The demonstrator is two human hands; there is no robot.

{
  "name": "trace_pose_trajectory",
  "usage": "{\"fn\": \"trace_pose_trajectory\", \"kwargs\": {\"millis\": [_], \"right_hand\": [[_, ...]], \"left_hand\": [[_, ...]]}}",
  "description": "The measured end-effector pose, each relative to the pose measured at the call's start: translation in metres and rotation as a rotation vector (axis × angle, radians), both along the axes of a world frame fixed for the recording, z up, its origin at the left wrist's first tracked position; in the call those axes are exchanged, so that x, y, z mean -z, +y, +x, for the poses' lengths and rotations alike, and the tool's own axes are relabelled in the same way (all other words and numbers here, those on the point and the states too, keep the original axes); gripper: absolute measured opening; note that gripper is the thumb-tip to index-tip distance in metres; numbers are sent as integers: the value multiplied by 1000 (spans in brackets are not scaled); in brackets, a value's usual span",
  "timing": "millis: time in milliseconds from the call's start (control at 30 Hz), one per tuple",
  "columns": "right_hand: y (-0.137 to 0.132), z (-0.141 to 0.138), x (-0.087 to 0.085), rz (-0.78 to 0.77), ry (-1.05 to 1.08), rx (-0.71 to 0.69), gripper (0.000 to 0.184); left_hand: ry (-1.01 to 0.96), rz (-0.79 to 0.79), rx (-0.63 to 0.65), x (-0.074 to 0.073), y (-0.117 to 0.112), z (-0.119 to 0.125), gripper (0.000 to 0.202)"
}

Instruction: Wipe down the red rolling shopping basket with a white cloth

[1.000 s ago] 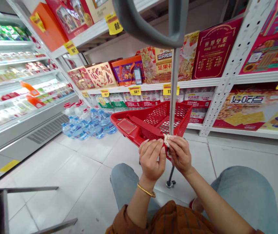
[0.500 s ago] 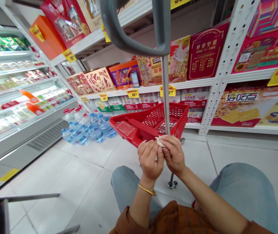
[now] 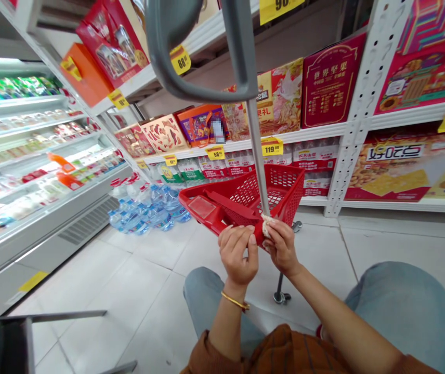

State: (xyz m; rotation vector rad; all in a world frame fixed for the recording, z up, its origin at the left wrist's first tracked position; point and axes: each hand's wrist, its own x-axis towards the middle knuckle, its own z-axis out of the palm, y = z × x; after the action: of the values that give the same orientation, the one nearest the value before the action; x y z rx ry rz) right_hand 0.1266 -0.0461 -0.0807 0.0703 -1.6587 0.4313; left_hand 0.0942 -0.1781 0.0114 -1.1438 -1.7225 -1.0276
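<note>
My right hand [image 3: 284, 248] pinches a small pale scrap [image 3: 266, 224] between thumb and fingers, close to the near rim of a red shopping basket [image 3: 246, 200]. My left hand [image 3: 239, 253] is curled just beside it, its fingertips pressed together near the basket's edge; anything held there is hidden. A grey pole [image 3: 257, 156] rises from the basket to a grey handle [image 3: 191, 57] at the top. Both hands hover above my knees in blue jeans.
Shelves of red gift boxes [image 3: 329, 80] with yellow price tags [image 3: 271, 147] line the right and back. A chilled display case [image 3: 31, 171] runs along the left. Packs of water bottles [image 3: 144, 210] lie on the tiled floor. A metal frame [image 3: 31, 322] sits bottom left.
The view has shifted slightly right. My two hands have drifted a little apart, and the right hand keeps the pale scrap beside the basket rim.
</note>
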Motion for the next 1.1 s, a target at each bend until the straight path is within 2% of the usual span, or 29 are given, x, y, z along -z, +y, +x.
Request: {"fn": "trace_pose_trajectory", "kwargs": {"millis": [133,267,400,600,700,767,867,1000,1033,1100], "right_hand": [[0,8,3,-66,-29,40,43],[-12,13,-14,-13,12,-14,45],[-23,4,-27,74,11,-107,44],[-14,-6,-6,61,-26,-67,40],[-10,1,-6,23,-33,-63,40],[-10,6,-17,-4,-35,-87,37],[-14,8,-43,-9,8,-182,35],[-22,-4,-74,-69,-3,-256,31],[-24,-7,-78,-96,-17,-260,34],[-26,-11,-80,-151,-34,-296,47]], "left_hand": [[-9,-1,-3,-1,-2,-2,16],[-17,-10,-5,-2,-5,-2,15],[-17,-14,0,-2,-8,-4,15],[-56,15,27,-3,-16,-14,17],[-74,33,32,-4,-20,-19,17],[-78,34,39,-4,-22,-20,17],[-72,5,43,-2,-23,-20,21],[-39,-46,-6,-1,-21,-16,72],[-12,-78,-24,-2,-20,-15,79],[50,-171,-64,-5,-17,-13,79]]}}
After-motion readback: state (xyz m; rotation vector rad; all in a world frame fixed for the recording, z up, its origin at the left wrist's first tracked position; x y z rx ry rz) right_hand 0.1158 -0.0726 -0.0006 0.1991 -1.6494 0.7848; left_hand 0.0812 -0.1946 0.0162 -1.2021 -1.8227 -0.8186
